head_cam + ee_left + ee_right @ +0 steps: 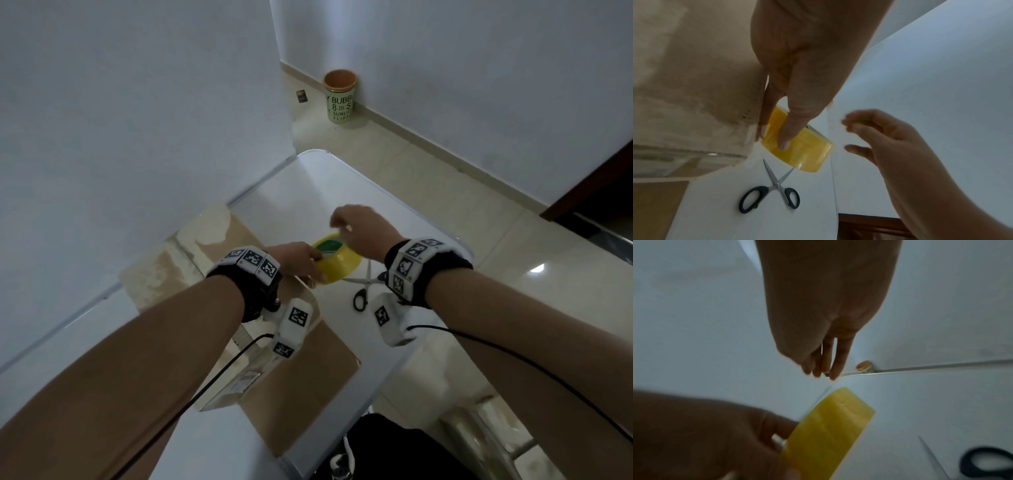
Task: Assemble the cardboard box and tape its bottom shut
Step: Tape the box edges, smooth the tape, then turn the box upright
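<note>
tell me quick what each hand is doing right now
Left hand: grips the yellow tape roll.
Right hand: fingers curled beyond the roll; whether it pinches a tape end cannot be told.

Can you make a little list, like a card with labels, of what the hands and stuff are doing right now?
left hand: holds the yellow tape roll
right hand: raised just past the roll, fingers bent; whether it pinches tape is unclear
scissors: open, lying on the white table, untouched
cardboard box: on the table under the left arm
cup: on the floor by the wall
</note>
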`<act>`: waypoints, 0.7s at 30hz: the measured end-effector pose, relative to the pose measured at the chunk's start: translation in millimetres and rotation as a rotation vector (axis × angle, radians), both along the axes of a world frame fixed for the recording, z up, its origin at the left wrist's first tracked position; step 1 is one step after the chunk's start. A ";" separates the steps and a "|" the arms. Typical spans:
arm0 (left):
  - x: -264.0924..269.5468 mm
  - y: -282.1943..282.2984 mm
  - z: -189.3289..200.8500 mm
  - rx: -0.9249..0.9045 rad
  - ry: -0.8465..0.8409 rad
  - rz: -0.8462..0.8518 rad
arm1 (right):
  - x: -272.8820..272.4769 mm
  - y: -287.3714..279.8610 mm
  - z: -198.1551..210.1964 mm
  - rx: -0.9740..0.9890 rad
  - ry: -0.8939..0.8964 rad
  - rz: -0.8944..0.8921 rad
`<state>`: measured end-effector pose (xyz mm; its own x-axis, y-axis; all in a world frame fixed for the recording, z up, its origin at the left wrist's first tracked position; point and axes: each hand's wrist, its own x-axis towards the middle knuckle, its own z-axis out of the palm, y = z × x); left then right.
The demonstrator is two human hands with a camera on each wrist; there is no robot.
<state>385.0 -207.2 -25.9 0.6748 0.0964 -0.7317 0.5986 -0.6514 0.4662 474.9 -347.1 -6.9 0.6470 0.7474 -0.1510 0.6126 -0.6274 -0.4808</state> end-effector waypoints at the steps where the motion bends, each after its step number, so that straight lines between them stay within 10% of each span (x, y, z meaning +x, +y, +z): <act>1: 0.3 -1.1 0.7 -0.023 0.000 0.000 | 7.6 -8.2 -4.6 0.109 0.013 -0.166; 5: 3.4 -1.4 4.0 -0.135 0.009 0.037 | 21.9 -45.5 -50.3 -0.042 0.159 -0.480; 10: 2.9 1.8 5.9 -0.209 0.008 0.085 | 1.4 -69.4 -115.9 -0.412 0.225 -0.318; 21: 11.2 6.2 2.4 -0.246 0.021 0.222 | -16.4 -66.4 -158.5 -0.486 0.032 -0.204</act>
<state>396.2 -201.1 -23.5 0.6418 0.0577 -0.7647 0.7242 -0.3735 0.5797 458.5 -413.5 -165.4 0.7613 0.4453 -0.4713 0.4442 -0.8877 -0.1213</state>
